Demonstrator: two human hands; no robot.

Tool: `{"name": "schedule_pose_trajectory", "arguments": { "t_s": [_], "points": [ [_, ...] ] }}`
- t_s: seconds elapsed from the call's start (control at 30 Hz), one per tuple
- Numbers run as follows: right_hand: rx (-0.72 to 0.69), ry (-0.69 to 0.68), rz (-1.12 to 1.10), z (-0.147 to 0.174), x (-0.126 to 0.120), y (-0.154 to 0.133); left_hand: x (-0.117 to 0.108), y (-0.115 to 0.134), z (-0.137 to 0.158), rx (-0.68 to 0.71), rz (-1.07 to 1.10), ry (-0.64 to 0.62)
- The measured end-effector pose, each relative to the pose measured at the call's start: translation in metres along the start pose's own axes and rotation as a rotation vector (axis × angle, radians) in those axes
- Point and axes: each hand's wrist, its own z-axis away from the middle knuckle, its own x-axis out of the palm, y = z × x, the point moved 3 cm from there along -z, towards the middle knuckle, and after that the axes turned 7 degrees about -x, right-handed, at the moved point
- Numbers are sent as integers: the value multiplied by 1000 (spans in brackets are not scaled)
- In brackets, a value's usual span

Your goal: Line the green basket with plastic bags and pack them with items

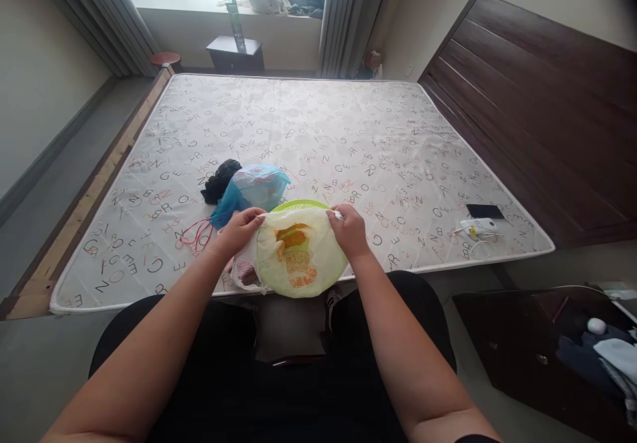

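Observation:
My left hand pinches the upper left edge of a pale plastic bag with orange-yellow print. Over on the other side, my right hand grips the bag's upper right edge, so its top is stretched between both hands. A round lime-green thing, perhaps a basin or basket, shows its rim behind the bag. Beyond my left hand lie a blue plastic bag and a black plastic bag. Beside the pale bag is a whitish bag with something pinkish inside, partly hidden. Red strings lie left of my left hand.
The patterned mattress fills the space ahead, with a dark wooden headboard at right. A black phone-like slab and a white device with a cable lie near its right corner. A dark nightstand stands at lower right.

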Motion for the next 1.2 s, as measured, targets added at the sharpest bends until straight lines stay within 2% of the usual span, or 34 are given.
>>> {"name": "schedule_pose_trajectory", "arguments": {
  "t_s": [0.23, 0.47, 0.7, 1.0, 1.1, 1.2],
  "points": [
    [72, 28, 61, 2, -4, -9, 3, -1, 3, -8, -59, -49],
    [186, 33, 6, 3, -3, -2, 17, -8, 2, -282, 172, -114],
    [400, -31, -115, 2, -1, 15, 20, -22, -4, -356, 216, -107],
    [572, 3, -353, 8, 11, 44, 13, -28, -11, -167, -125, 41],
    [598, 36, -374, 10, 14, 52, 16, -27, -10, -130, -178, 38],
    [655, 48, -494, 12, 20, 61, 19, -28, -10, -97, -165, 6]
  ]
}}
